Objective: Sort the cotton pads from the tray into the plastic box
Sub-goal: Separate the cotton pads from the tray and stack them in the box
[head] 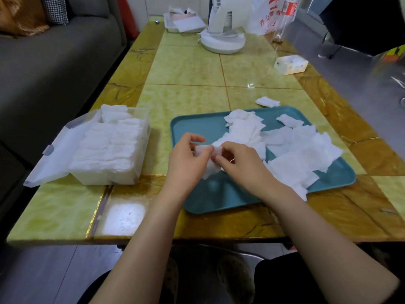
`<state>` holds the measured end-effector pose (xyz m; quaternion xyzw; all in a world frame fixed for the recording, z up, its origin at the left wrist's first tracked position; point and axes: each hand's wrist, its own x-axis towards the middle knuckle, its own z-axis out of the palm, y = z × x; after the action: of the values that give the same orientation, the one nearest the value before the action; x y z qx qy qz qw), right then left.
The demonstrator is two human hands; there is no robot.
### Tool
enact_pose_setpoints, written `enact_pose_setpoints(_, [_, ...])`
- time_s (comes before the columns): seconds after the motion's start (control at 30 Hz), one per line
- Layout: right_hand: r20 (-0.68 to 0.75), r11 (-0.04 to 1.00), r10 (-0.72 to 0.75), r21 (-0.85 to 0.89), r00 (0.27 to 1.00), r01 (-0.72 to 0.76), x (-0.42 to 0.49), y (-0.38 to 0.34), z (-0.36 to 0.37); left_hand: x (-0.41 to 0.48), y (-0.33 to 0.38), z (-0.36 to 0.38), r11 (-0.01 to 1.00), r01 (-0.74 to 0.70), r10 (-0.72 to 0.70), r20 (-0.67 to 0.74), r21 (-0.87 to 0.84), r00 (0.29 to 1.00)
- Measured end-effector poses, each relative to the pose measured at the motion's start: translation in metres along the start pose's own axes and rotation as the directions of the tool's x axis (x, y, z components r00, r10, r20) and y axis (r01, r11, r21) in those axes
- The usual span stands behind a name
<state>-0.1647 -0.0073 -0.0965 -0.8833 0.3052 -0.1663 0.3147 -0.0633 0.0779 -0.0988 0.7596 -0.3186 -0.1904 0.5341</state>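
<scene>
A teal tray (221,194) lies in front of me with several square white cotton pads (302,150) scattered over its right and far parts. To its left stands a clear plastic box (140,163), lid folded open to the left, packed with rows of pads. My left hand (186,163) and my right hand (243,165) meet over the tray's left part. Both pinch a small stack of cotton pads (210,165) between their fingers, held just above the tray.
One loose pad (267,102) lies on the green tiled table beyond the tray. Farther back stand a white fan base (223,40), a small white box (290,64), a plastic bag (274,16) and a white tray with papers (186,24). A grey sofa (54,62) runs along the left.
</scene>
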Motion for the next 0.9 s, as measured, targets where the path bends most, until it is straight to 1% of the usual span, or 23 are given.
enact_pose_setpoints(0.1, [-0.045, 0.999, 0.017, 0.039, 0.999, -0.015, -0.001, -0.003, -0.001, 0.002, 0.001, 0.001, 1.0, 0.004, -0.005, 0.02, 0.025, 1.0])
enact_pose_setpoints(0.2, [-0.102, 0.997, 0.048, 0.057, 0.994, -0.042, 0.0, -0.003, -0.002, 0.003, 0.0, 0.0, 0.999, 0.044, -0.043, 0.031, -0.008, 0.999])
enact_pose_setpoints(0.33, [-0.164, 0.995, 0.077, 0.079, 0.984, -0.064, 0.002, -0.003, -0.003, 0.003, -0.002, -0.003, 0.995, 0.097, -0.096, 0.02, -0.02, 0.995])
enact_pose_setpoints(0.43, [-0.215, 0.992, 0.093, 0.109, 0.972, -0.071, 0.003, -0.003, -0.004, 0.003, -0.003, -0.007, 0.996, 0.092, -0.092, 0.009, 0.003, 0.996])
enact_pose_setpoints(0.6, [-0.328, 0.984, 0.13, 0.16, 0.936, -0.081, 0.003, -0.003, -0.008, 0.002, -0.004, -0.012, 0.992, 0.122, -0.123, -0.037, -0.027, 0.992])
enact_pose_setpoints(0.77, [-0.415, 0.994, 0.076, 0.103, 0.907, -0.036, 0.002, -0.002, -0.011, 0.001, 0.0, -0.016, 0.987, 0.159, -0.162, -0.086, -0.033, 0.983])
enact_pose_setpoints(0.9, [-0.404, 0.994, -0.04, 0.076, 0.914, 0.077, 0.0, -0.01, -0.001, -0.001, 0.004, -0.013, 0.979, 0.19, -0.192, -0.033, -0.07, 0.981])
